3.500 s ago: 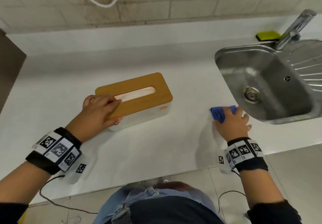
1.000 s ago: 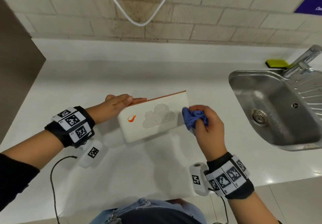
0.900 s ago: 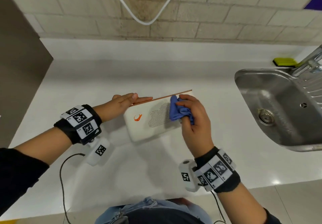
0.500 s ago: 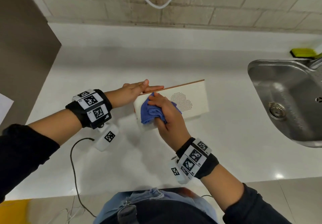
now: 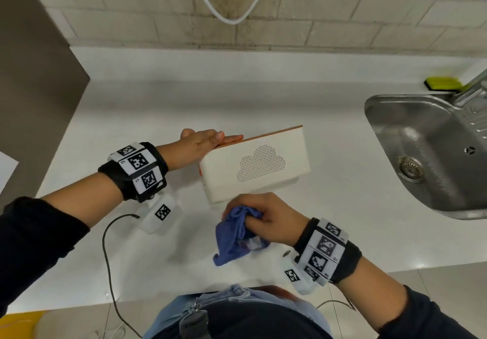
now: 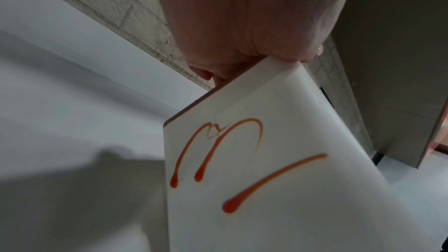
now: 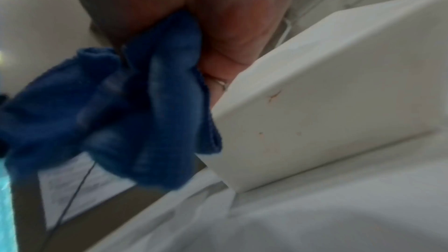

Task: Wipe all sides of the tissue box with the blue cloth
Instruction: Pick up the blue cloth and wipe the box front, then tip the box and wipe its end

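The white tissue box (image 5: 253,167) stands tipped on its long side on the white counter (image 5: 329,233). Its dotted cloud face points at me and its wooden lid faces the wall. My left hand (image 5: 203,141) grips the box's left end, with the fingers laid along the lid edge. In the left wrist view that hand (image 6: 242,26) clasps the top corner of the box (image 6: 266,179), above orange marks. My right hand (image 5: 266,220) holds the bunched blue cloth (image 5: 234,236) just in front of the box's near lower left edge. The right wrist view shows the cloth (image 7: 121,122) hanging beside the box (image 7: 339,83).
A steel sink (image 5: 421,141) with a faucet (image 5: 471,85) and a yellow-green sponge (image 5: 442,83) lies to the right. A dark panel (image 5: 31,88) bounds the counter on the left. A white cable (image 5: 229,9) loops on the brick wall. The counter's front edge is close to my body.
The box went from lying flat to tipped on its side. My right hand swept the cloth leftward across the dotted face, then dropped off it to the near lower edge.
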